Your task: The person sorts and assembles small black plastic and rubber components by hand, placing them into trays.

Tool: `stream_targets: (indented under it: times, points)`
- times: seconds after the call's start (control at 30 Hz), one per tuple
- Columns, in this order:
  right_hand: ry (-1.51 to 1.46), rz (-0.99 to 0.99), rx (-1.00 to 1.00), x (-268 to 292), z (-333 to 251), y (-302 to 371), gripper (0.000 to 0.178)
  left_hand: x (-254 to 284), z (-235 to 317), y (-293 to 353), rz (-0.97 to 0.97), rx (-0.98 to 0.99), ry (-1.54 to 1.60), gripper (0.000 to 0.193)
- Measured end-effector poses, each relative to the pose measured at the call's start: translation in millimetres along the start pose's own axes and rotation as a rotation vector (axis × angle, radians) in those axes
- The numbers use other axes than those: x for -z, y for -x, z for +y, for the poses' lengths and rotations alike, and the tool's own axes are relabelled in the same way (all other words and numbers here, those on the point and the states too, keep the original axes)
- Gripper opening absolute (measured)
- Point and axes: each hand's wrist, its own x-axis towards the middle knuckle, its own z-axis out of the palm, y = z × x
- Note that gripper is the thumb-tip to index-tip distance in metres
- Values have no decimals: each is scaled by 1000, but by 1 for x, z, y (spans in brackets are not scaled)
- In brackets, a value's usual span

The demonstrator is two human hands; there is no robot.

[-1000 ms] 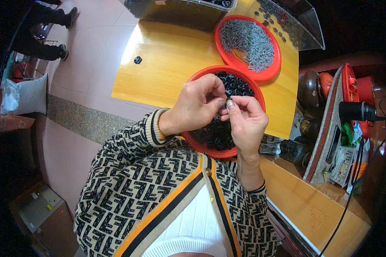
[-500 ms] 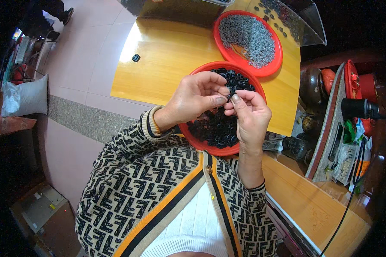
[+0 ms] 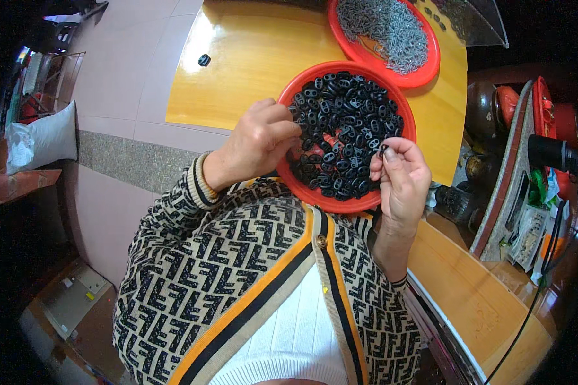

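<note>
A round red tray (image 3: 315, 194) full of small black plastic pieces (image 3: 350, 122) lies at the near edge of a yellow wooden table (image 3: 250, 58). My left hand (image 3: 257, 144) hovers over the tray's left rim, fingertips curled down onto the black pieces. My right hand (image 3: 401, 179) is at the tray's right rim, thumb and forefinger pinching one small piece (image 3: 384, 149) with a metal part. A second red tray (image 3: 424, 70) behind it holds a heap of small grey metal parts (image 3: 385, 25).
One loose black piece (image 3: 204, 60) lies on the table's far left. A clear plastic cover (image 3: 475, 22) sits at the back right. Tools and clutter (image 3: 533, 167) crowd the right side, beside a wooden bench (image 3: 481, 308). A white sack (image 3: 42, 138) stands on the left.
My hands, joined over the tray a second ago, have parted. The left hand dropped to the black pieces; the right moved right with a small piece.
</note>
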Motion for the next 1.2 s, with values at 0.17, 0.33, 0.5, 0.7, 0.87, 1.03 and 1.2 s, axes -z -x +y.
stream_targets:
  times: [0.17,0.33,0.5,0.7,0.87,1.03,1.2]
  points:
    - [-18,-1,-51,3,3,10,14,-14,11,2,-78,-56,-187,15]
    - [-3,-25,-58,-5,4,13,13,-24,19,-3,-120,28,-334,16]
    - [27,-44,-92,-9,8,13,13,-29,21,-3,-141,30,-368,11]
    - [-38,-111,-118,-16,5,8,13,-23,20,-7,63,7,147,13]
    - [-162,-128,-155,-24,1,2,12,-14,25,-8,-15,689,1346,12]
    - [-144,-127,-155,-33,0,0,13,-14,22,-4,46,749,1457,18]
    - [-57,-148,-107,-39,4,1,11,-11,25,-4,86,764,1425,18]
